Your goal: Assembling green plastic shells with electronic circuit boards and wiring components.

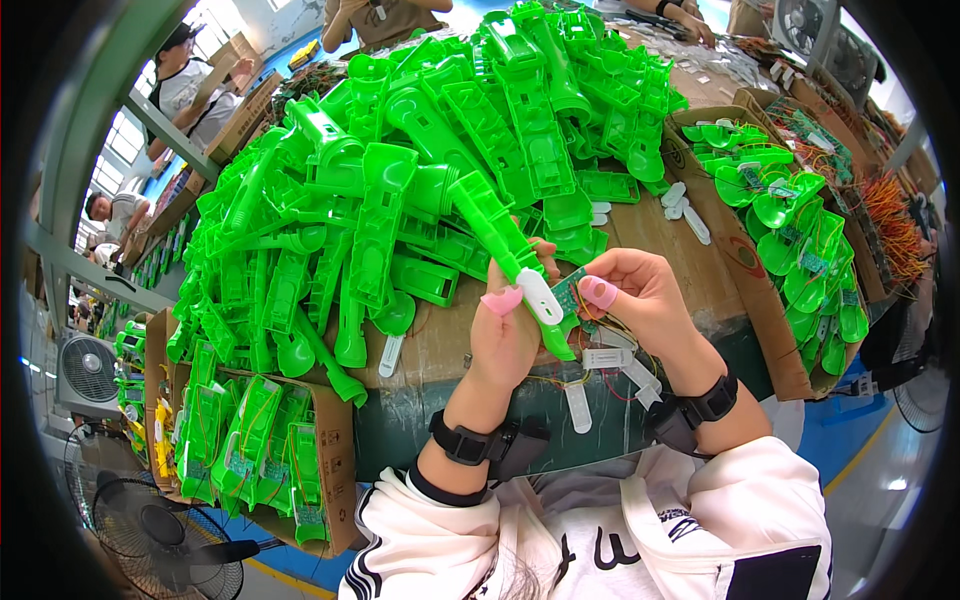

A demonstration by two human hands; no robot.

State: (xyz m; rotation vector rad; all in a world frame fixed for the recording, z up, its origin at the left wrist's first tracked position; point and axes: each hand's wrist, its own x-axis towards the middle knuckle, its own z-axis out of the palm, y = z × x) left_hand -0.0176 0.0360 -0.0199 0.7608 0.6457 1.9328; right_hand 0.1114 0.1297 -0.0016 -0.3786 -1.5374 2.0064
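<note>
White jacket sleeves [430, 535] lie nearest the camera, below the fingers, with a black band [466, 441] around the left wrist and another [708, 400] around the right. Ahead of them, the left hand [500, 335] holds a green casing [490, 220], its thumb on the near left side and its fingers [546, 252] wrapped behind, tips showing at the far right edge. Its long axis slants from beyond the left fingers, up and to the left, down to the right between the two hands; the left is nearer. A white oval piece [540, 297] lies over its lower part, just right of the left thumb; I cannot tell whether it is fixed.

Clamped between thumb and index finger, a small green circuit board [567, 294] projects leftward from the right hand [645, 300], close beside the white piece; whether they touch is unclear. Pink covers [599, 292] sit on both thumbs.

Below the right fingers, white strips [578, 408] and thin wires lie on the counter [400, 428]. Beyond the left fingers rises a heap of green casings [390, 200]; cardboard boxes [335, 460] flank both hands.
</note>
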